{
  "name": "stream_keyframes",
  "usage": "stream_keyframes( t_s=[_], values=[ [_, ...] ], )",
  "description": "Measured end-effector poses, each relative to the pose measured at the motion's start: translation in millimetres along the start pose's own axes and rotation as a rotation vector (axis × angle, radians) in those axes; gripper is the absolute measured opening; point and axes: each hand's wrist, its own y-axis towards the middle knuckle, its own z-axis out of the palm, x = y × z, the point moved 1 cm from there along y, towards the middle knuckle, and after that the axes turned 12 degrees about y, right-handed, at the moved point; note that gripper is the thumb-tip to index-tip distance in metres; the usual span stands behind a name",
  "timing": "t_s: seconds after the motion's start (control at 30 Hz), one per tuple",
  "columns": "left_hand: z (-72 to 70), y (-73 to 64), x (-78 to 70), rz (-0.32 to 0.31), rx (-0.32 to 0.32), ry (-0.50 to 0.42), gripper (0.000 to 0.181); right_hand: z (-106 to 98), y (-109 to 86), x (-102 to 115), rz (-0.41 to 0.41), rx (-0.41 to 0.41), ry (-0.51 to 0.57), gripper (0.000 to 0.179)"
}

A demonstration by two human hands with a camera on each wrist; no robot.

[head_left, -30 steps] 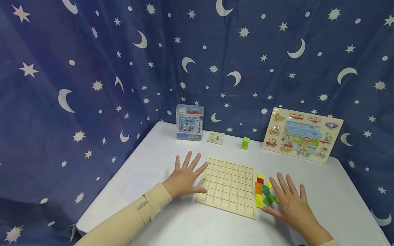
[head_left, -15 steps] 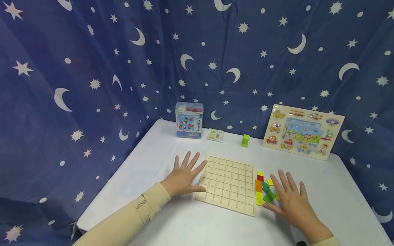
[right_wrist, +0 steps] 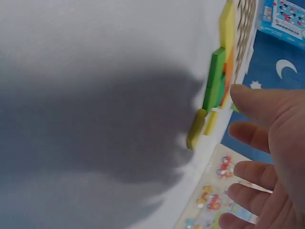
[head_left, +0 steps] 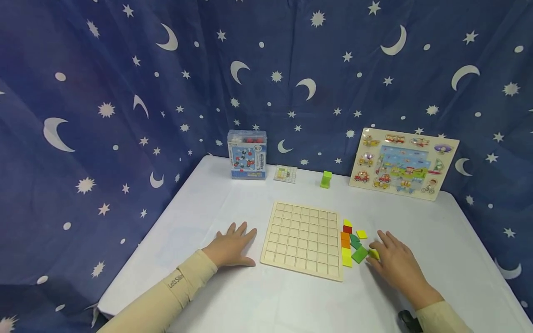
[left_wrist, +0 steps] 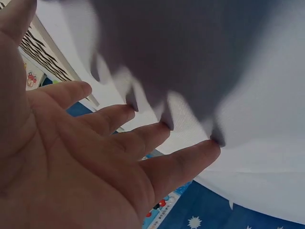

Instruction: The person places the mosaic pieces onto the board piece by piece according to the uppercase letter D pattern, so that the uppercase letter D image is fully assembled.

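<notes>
A pale wooden grid board (head_left: 301, 240) lies flat on the white table, its squares holding nothing. Left of it is my left hand (head_left: 229, 247), fingers spread; in the left wrist view the fingertips (left_wrist: 209, 145) meet their shadows on the cloth. Right of the board lie flat coloured pieces: yellow (head_left: 347, 257), orange (head_left: 345, 239), dark red (head_left: 347, 229) and green (head_left: 360, 254). My right hand (head_left: 397, 263) is nearest a yellow piece (head_left: 374, 254), its fingers loosely bent. In the right wrist view that yellow piece (right_wrist: 196, 129) appears apart from the fingers.
At the back stand a clear-lidded box (head_left: 247, 157), a small grid pattern card (head_left: 285, 174) and a light green block (head_left: 326, 179). A vehicle picture puzzle board (head_left: 405, 164) leans against the starry curtain (head_left: 166, 92). A black object (head_left: 408, 320) shows by the right sleeve.
My left hand has moved off the board's left edge, leftward to the cloth. The right hand's spread fingers have drawn together and bent near the yellow piece. The head view has shifted slightly.
</notes>
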Motion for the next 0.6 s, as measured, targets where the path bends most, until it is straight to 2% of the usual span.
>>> stream_keyframes(
  t_s=[0.27,0.6],
  values=[
    [1.2,-1.7,2.1,-0.015,-0.019,-0.022,0.089,4,14.4,-3,-0.017,-0.019,0.031,0.021],
    [2.6,-2.6,0.0,-0.007,-0.018,-0.019,0.092,8,16.8,-2,-0.004,0.012,0.053,0.015]
  ],
)
